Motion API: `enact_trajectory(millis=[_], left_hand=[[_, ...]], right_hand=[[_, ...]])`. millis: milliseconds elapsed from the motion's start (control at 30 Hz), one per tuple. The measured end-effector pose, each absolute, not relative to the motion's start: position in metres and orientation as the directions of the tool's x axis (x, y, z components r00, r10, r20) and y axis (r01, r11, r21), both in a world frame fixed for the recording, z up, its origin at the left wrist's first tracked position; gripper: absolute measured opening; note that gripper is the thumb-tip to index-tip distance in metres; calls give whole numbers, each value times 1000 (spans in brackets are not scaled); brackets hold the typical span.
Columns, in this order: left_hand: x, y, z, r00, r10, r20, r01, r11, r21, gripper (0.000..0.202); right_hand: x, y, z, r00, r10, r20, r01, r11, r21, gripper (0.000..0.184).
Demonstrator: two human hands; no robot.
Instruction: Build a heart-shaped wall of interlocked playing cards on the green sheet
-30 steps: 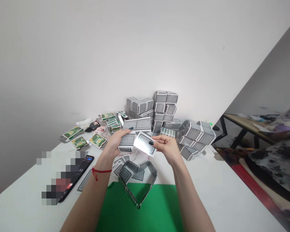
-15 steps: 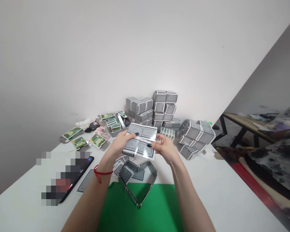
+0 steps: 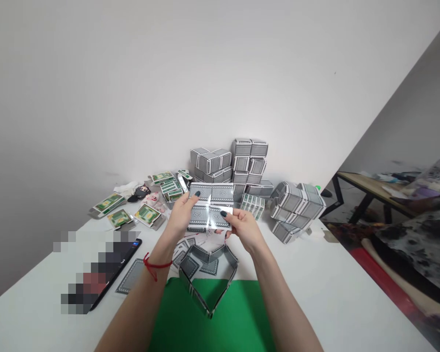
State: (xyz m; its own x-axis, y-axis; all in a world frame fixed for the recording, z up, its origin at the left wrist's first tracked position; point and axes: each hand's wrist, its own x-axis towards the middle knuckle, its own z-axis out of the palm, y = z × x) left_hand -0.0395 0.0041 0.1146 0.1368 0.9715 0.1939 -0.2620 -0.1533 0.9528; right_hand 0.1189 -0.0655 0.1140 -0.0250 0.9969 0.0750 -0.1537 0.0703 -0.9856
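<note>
Both hands grip a panel of joined playing cards [image 3: 201,215], grey-patterned backs facing me, raised above the table. My left hand [image 3: 179,215] pinches its left side, thumb on the front. On the lower right corner, my right hand [image 3: 244,226] has its thumb in front and fingers behind, partly hidden. Light glares off the panel's middle. Below it stands a heart-shaped ring of folded cards [image 3: 231,279], its point towards me on a green mat [image 3: 249,318]. Loose cards [image 3: 209,267] lie in and behind the ring.
Stacked card blocks [image 3: 250,164] stand against the wall, with another block stack [image 3: 298,205] at right. Green card boxes [image 3: 112,203] and small dolls lie at left. A phone [image 3: 112,278], partly blurred out, rests on the white table [image 3: 315,293]. Beyond is another desk [image 3: 366,187].
My right hand has shifted slightly left and down along the panel, its fingers now behind the lower corner. The panel's upper and lower rows sit straighter. The heart-shaped ring has not moved.
</note>
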Motion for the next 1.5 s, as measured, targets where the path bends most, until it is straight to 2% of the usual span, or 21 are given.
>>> enact_trajectory(millis=[200,433,567,767,900,1167,1500], left_hand=[[-37,0,116,178,966,187,-262,-136,955,25],[-36,-7,122,226,958,176,-216,-127,968,28],[-34,-9,123,219,959,180,-203,-136,970,31],[-37,-10,125,231,959,166,-250,-107,962,27],[-42,-8,125,217,951,222,-188,-182,965,28],[-38,-13,127,86,946,312,-113,-301,947,34],[-40,-10,126,156,944,291,-130,-273,953,38]], right_hand=[[116,-64,105,-14,996,91,-23,90,-996,37],[110,-68,108,-2,997,75,7,75,-997,41],[109,-70,111,-4,999,51,-4,51,-999,42],[113,-74,120,-83,996,42,-51,38,-998,41],[118,-77,126,-153,987,50,-34,46,-998,37],[107,-81,128,28,997,67,-65,69,-995,39],[109,-79,125,2,999,50,-111,50,-993,38]])
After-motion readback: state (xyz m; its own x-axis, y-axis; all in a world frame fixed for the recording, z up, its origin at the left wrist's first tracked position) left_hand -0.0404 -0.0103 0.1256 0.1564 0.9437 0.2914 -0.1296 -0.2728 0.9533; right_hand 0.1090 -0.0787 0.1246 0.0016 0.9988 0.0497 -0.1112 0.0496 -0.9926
